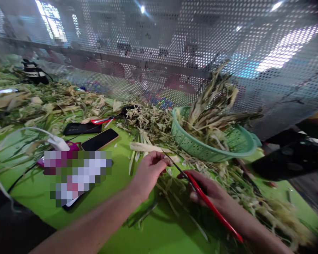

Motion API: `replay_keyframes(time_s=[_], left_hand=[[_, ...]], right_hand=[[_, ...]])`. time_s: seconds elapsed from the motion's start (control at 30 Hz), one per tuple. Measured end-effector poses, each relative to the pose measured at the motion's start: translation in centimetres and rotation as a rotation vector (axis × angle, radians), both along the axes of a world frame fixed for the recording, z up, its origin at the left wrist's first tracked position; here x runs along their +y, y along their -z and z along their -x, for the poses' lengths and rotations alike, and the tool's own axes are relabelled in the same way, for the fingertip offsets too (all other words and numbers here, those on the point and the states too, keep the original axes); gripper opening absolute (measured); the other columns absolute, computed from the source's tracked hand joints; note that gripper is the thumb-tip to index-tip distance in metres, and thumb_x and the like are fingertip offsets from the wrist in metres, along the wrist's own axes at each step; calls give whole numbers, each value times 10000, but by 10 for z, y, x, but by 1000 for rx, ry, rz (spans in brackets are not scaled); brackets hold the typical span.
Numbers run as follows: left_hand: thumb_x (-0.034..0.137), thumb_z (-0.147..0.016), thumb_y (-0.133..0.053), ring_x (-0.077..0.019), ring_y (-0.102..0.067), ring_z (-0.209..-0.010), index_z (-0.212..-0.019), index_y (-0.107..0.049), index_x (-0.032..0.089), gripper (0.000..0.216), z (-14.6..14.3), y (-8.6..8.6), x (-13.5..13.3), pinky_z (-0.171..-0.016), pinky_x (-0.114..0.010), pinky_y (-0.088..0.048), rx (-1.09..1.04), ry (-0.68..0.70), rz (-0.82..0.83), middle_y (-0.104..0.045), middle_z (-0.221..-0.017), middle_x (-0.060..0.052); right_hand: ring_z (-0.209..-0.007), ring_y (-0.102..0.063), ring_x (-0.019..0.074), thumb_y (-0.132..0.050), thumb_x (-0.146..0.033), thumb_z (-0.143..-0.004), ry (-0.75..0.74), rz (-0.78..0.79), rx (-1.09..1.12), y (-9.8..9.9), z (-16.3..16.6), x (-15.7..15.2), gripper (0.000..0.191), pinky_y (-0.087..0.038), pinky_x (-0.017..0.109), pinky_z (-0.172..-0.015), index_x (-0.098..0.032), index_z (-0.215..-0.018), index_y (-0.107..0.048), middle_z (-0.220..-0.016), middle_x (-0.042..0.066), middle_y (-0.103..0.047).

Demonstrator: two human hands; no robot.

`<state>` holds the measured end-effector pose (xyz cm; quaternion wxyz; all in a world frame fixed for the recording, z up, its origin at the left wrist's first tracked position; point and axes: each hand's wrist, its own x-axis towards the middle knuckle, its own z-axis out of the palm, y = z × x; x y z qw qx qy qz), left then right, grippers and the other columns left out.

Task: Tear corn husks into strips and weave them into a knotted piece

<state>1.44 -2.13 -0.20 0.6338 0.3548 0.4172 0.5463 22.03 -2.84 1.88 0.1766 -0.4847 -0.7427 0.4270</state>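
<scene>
My left hand [153, 167] is closed in a pinch near the middle of the green table; what lies between its fingertips is too small to make out. A pale strip of dried corn husk [141, 146] shows just behind its knuckles. My right hand [208, 190] grips a pair of scissors [212, 206] with red handles. The dark blades point up and left, close beside the left fingertips. Whether the blades touch anything there I cannot tell. Thin husk strips and small cut scraps [169, 197] lie below both hands.
A green plastic basket [214, 150] of husks stands behind my right hand. Husk heaps [151, 120] line a perforated metal screen [148, 46]. Phones [100, 139], a purple power strip [74, 148] with a white charger cable, and red-handled scissors [102, 121] lie on the left.
</scene>
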Motion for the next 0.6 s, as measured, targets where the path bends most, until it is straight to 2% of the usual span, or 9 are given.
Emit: replay_keyframes(time_s=[0.13, 0.37, 0.6], left_hand=[[247, -728, -671, -88, -465, -607, -692, -582, 158, 131, -3, -2, -2, -609, -229, -365, -17, -7, 27, -529, -646, 22], [228, -746, -651, -92, -501, -648, -742, -592, 160, 91, -2, 2, -2, -652, -237, -401, -20, -1, 17, -566, -710, 9], [247, -740, -664, -100, -506, -665, -767, -601, 161, 110, -2, 1, -2, -664, -245, -411, -32, -9, 27, -583, -760, -11]], right_hand=[[-916, -624, 270, -617, -466, -808, -15, -21, -22, 0, 1, 1, 494, -506, 391, -839, -218, -1234, -609, -980, 51, -678], [-836, -612, 232, -635, -477, -803, 31, 64, -15, 0, 2, -1, 540, -514, 353, -787, -221, -1276, -578, -918, 52, -659], [-810, -625, 231, -645, -475, -797, 44, 78, 30, 3, 3, 0, 521, -521, 352, -788, -207, -1244, -618, -822, 36, -645]])
